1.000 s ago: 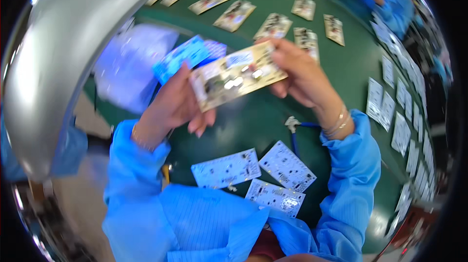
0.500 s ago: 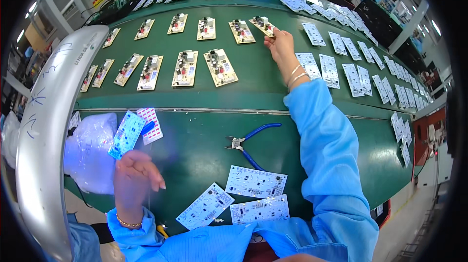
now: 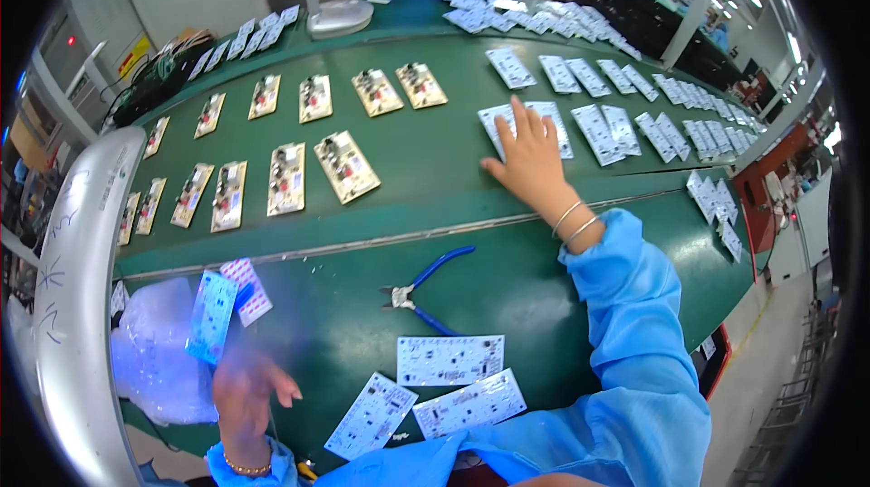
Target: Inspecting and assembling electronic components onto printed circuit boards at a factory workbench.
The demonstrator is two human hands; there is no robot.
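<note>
Your right hand, spread wide, has left the tan board beyond the pliers. Your left hand, blurred: cannot tell. Spacing likely prevents contact.

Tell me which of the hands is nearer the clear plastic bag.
Left: the left hand is just beside the plastic bag; the right hand is far off, at the white circuit boards.

Right hand is sitting well forward of left hand, back facing up, fingers spreading. Right forearm is slanting behind it, from its right. Left hand is angling forward, digits partly bending; blur is hiding its grip.
</note>
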